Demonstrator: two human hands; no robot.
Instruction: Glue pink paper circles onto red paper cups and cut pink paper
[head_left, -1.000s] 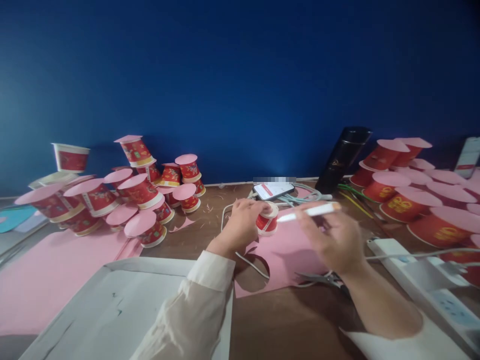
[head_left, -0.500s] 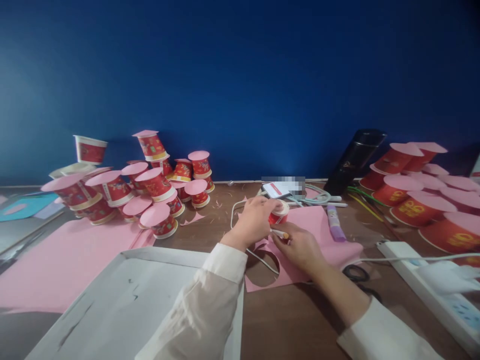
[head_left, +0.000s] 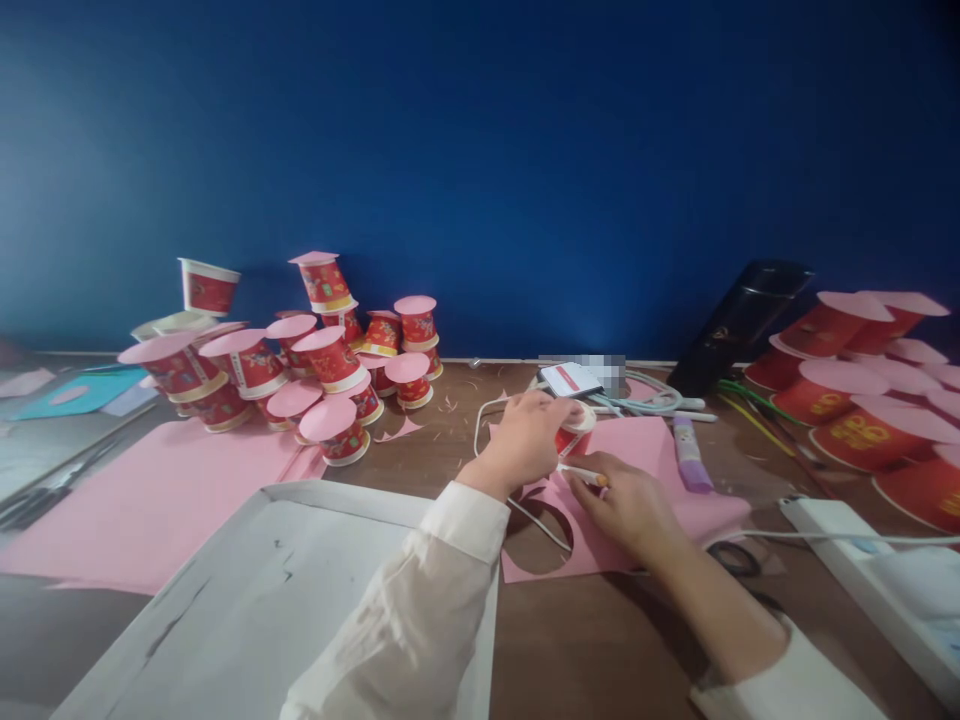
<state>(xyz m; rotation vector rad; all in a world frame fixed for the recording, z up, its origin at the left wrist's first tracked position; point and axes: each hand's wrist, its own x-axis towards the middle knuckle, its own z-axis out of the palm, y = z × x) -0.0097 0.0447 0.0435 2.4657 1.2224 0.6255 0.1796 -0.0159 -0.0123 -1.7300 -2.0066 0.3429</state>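
Note:
A red paper cup (head_left: 576, 432) with a white rim stands on a pink sheet (head_left: 645, 450), and my left hand (head_left: 529, 435) is closed on it from the left. In my right hand (head_left: 622, 500) is a white pen (head_left: 581, 474) with an orange end, its tip close to the cup's lower edge. A large round hole (head_left: 540, 540) is cut in the sheet in front of my hands. On the sheet's right part lies a purple and white glue stick (head_left: 690, 455).
Red cups (head_left: 330, 360) topped with pink paper are stacked at the left, more (head_left: 862, 430) at the right. A white tray (head_left: 300, 570), pink sheets (head_left: 165, 500), phone (head_left: 571, 379), black bottle (head_left: 739, 325) and power strip (head_left: 847, 560) lie around.
The view has shifted, so most things appear farther right. My left hand remains on the cup. The pen in my right hand has turned slightly beside the cup's base.

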